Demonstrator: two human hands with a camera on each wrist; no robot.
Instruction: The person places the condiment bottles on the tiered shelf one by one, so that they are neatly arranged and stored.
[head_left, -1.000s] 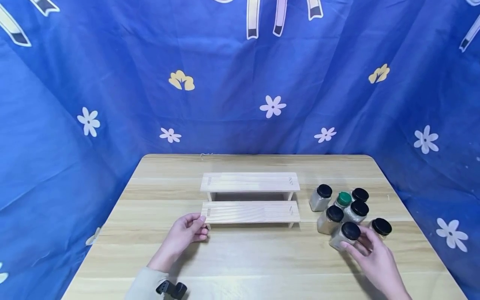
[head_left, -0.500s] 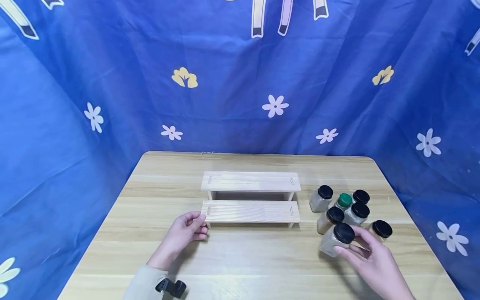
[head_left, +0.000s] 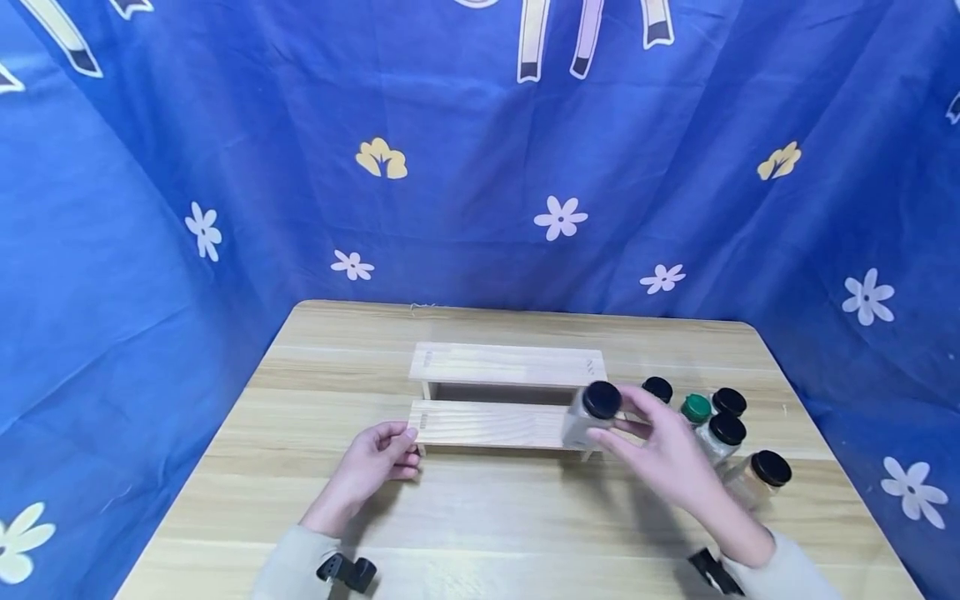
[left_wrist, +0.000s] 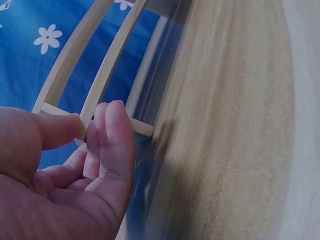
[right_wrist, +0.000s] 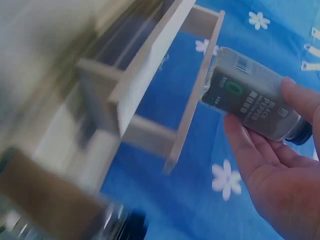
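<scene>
Six jars (head_left: 579, 425), two shelf boards (head_left: 487, 423)

The head view shows six jars: five black lids (head_left: 771, 468) and one green lid (head_left: 696, 408). One jar is in the right hand (head_left: 660, 450), five are on the one table (head_left: 480, 517); whether that hand hides more cannot be told. Shelf boards number two, one upper and one lower. There are two hands, two pale sleeves (head_left: 295, 567) and two black wrist straps (head_left: 347, 573). The blue cloth (head_left: 465, 200) bears seven white flowers (head_left: 561, 218), one cut by the left edge, and two yellow shapes (head_left: 382, 157).
</scene>
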